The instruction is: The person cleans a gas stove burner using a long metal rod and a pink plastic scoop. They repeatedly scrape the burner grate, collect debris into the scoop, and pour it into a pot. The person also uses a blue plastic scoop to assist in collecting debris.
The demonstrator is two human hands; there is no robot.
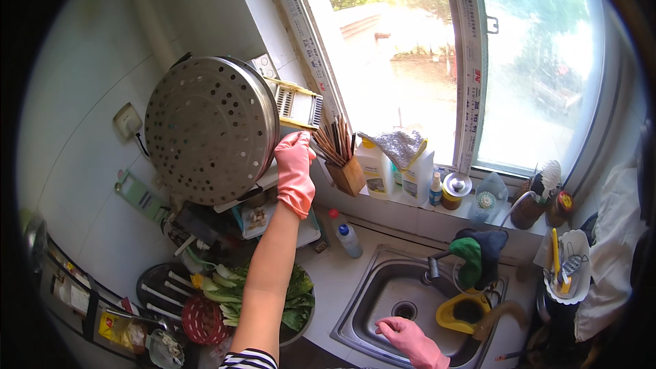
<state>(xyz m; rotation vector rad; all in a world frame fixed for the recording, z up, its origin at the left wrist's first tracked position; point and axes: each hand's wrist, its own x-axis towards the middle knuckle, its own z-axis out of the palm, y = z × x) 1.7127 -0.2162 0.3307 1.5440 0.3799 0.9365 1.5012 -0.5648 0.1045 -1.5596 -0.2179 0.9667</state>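
My left hand (296,166), in a pink rubber glove, reaches up to the window sill with its fingers curled. It is just below a white and yellow slicer (300,106), between a perforated metal steamer tray (205,128) and a wooden holder (347,177) of chopsticks (335,138). Whether its fingers grip anything is hidden. My right hand (410,341), gloved the same way, hovers over the near edge of the steel sink (374,292). Its fingers are loosely bent, with nothing seen in them. Inside the sink, to its right, lies a yellow plastic scoop-like vessel (445,312).
White jugs (375,166) and jars line the sill. A faucet (433,269) with green and dark cloths (466,253) stands behind the sink. A plastic bottle (349,241) is left of it. Leafy greens (300,292) and a red basket (205,320) sit under my left arm.
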